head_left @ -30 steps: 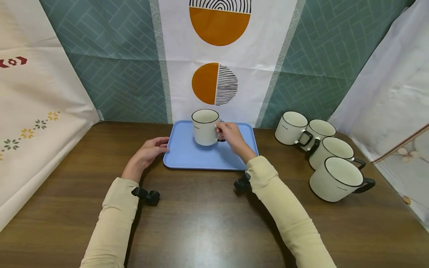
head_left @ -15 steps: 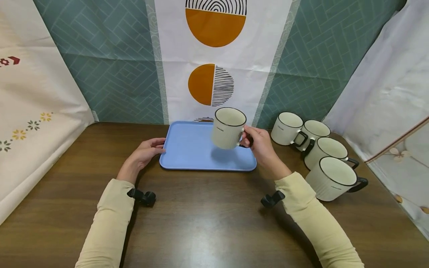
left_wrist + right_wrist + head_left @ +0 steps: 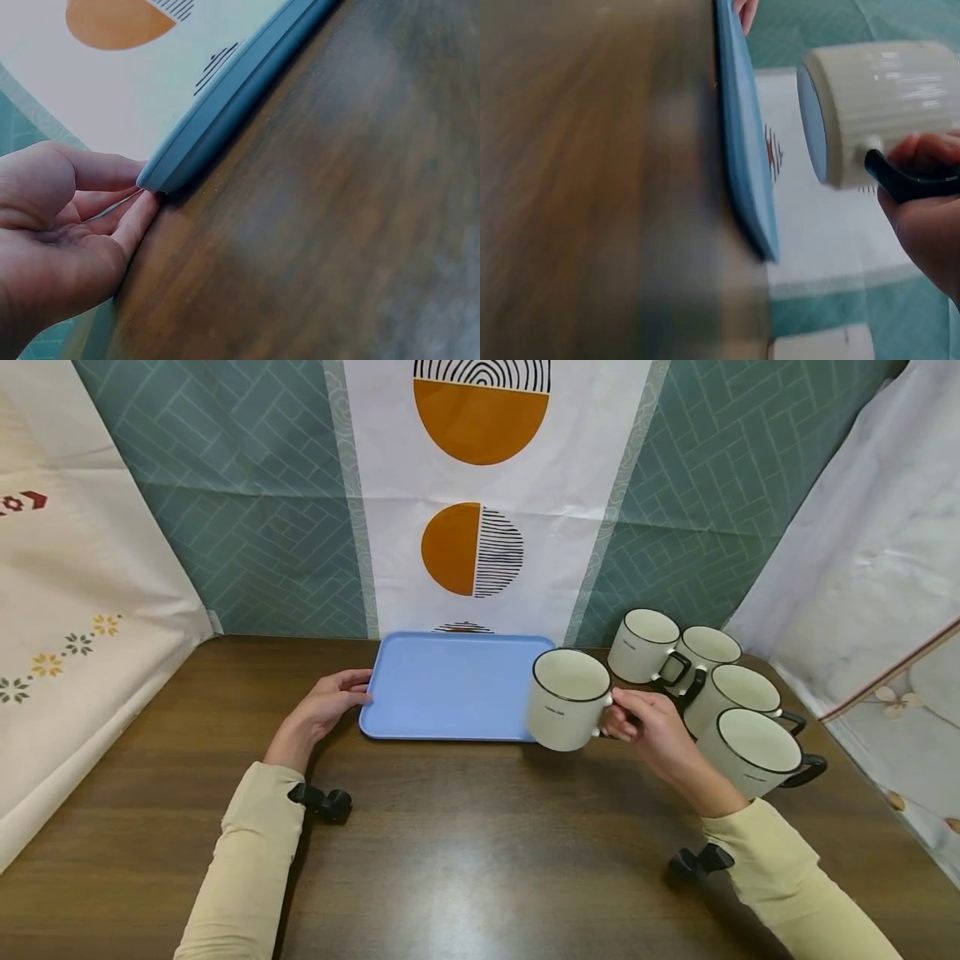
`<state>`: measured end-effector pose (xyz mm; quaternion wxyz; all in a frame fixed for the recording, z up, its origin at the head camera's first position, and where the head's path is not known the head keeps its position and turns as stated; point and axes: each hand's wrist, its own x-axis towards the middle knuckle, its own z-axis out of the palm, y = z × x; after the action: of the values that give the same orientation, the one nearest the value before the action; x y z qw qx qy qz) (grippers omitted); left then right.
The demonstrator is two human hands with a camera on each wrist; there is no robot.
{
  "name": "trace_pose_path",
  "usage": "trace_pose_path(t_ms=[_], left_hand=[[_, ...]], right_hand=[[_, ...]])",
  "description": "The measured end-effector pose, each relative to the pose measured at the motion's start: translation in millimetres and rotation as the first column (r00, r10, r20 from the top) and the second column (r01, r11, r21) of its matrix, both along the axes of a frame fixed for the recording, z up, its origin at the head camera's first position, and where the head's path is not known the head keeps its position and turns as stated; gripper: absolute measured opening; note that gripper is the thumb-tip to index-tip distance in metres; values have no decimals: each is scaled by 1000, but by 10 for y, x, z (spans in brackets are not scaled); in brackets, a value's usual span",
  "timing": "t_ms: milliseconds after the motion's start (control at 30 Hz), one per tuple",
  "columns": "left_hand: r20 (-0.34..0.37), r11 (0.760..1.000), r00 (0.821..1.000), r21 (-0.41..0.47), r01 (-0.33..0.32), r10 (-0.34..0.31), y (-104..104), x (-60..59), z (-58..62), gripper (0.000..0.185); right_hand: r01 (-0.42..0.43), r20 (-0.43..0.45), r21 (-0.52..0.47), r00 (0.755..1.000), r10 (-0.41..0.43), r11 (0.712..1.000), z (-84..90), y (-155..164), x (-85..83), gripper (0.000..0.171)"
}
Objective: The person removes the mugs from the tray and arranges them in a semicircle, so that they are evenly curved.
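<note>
A white mug [image 3: 566, 708] with a dark rim hangs upright over the right front corner of the blue tray [image 3: 442, 693]. My right hand [image 3: 648, 731] grips it by its black handle [image 3: 911, 182]. In the right wrist view the mug's base [image 3: 814, 124] shows apart from the tray. At the tray's left edge, my left hand [image 3: 322, 710] pinches the rim; the left wrist view has the thumb and fingers meeting at the tray's edge [image 3: 217, 105]. Nothing lies on the visible tray surface.
Several more white mugs stand close together at the right: one at the back [image 3: 641, 647], others in a row towards the front mug [image 3: 750, 756]. A patterned green and white cloth [image 3: 262, 552] hangs behind the brown table [image 3: 450, 860].
My right hand has lifted the mug off the tray and carried it right and towards me, past the tray's front edge. My left hand stays at the tray's left rim.
</note>
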<state>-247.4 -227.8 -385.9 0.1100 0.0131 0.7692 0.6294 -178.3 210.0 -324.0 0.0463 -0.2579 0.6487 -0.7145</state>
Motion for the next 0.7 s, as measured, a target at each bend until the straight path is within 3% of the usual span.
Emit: trace_pose_path(t_ms=[133,300,500,600,700], left_hand=[[-19,1000,1000,-6,8,-8,-4,5,-5,58],[-15,1000,1000,-11,7,-7,-19,32,29,59],[21,1000,1000,1,-1,1,15,38,56,59],[11,1000,1000,-2,-5,5,3,13,13,59],[16,1000,1000,-5,-7,7,14,17,19,59]], right_hand=[[-146,-46,-25,988,144,989,-94,252,88,35],[-307,-40,-10,951,306,952,-195,512,177,36],[-381,40,76,925,379,922,-276,785,308,36],[-445,106,124,895,434,887,-282,936,331,36],[-531,128,162,847,516,831,-305,1092,330,35]])
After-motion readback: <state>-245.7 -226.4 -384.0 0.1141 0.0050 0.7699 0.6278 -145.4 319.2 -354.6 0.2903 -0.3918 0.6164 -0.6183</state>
